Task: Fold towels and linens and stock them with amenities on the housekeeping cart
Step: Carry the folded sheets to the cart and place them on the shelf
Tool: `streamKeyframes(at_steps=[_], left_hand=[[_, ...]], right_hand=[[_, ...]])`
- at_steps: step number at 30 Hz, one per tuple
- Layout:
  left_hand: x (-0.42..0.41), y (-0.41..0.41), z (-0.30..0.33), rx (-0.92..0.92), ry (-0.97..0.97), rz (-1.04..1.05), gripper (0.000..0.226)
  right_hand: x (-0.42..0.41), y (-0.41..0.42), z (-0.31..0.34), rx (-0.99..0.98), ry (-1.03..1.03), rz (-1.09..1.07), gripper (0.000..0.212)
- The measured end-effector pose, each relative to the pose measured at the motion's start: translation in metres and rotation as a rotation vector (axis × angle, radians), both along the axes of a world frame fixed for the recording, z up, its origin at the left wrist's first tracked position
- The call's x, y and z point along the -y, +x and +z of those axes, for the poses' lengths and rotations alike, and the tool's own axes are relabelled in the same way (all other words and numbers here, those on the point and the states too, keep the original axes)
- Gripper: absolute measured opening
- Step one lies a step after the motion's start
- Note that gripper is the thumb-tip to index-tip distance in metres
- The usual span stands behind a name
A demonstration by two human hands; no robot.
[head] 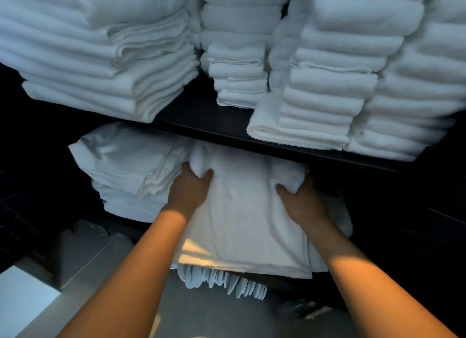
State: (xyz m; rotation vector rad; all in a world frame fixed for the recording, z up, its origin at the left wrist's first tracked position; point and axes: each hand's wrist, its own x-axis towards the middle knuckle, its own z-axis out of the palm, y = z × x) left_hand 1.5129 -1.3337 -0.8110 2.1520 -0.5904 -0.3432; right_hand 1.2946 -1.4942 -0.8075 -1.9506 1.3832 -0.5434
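A folded white towel [242,211] lies partway into the middle shelf of the dark cart, its near edge hanging out over the shelf front. My left hand [190,186] grips its far left corner, thumb on top and fingers under the fold. My right hand [301,199] grips its far right side the same way. To the left on the same shelf sits a stack of folded white sheets [131,166]. The far end of the towel is hidden under the upper shelf edge [227,133].
The upper shelf holds tall stacks of folded white towels: a wide pile [100,55] at left, small cloths [239,80] in the middle, thick towels [340,85] at right. White slippers [222,282] stand in a row on the bottom shelf. A pale counter [22,302] lies at lower left.
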Motion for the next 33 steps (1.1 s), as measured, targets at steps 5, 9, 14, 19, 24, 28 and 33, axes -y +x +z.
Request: streamKeyframes(at_steps=[5, 9, 14, 19, 24, 28, 33], left_hand=[[-0.057, -0.032, -0.028, -0.100, 0.004, -0.052, 0.089], [-0.099, -0.048, -0.054, -0.256, -0.105, -0.059, 0.088], [-0.099, -0.060, -0.062, -0.223, -0.207, 0.043, 0.084], [-0.085, -0.078, -0.049, -0.038, -0.420, 0.132, 0.072], [-0.065, -0.093, -0.025, 0.152, -0.467, 0.158, 0.071], [-0.039, -0.070, -0.005, 0.125, -0.572, 0.161, 0.065], [-0.025, -0.055, -0.020, 0.041, -0.405, 0.154, 0.065]], right_hand=[[-0.034, -0.033, 0.003, -0.056, 0.175, 0.045, 0.113], [-0.066, -0.050, -0.005, -0.174, 0.161, 0.072, 0.123], [-0.080, -0.054, -0.012, 0.037, 0.128, -0.010, 0.119], [-0.082, -0.038, -0.009, 0.215, -0.069, -0.039, 0.100], [-0.082, -0.022, 0.000, 0.314, -0.172, -0.063, 0.100], [-0.063, -0.008, 0.012, 0.420, -0.252, -0.054, 0.091], [-0.032, 0.000, 0.010, 0.154, -0.211, -0.046, 0.097]])
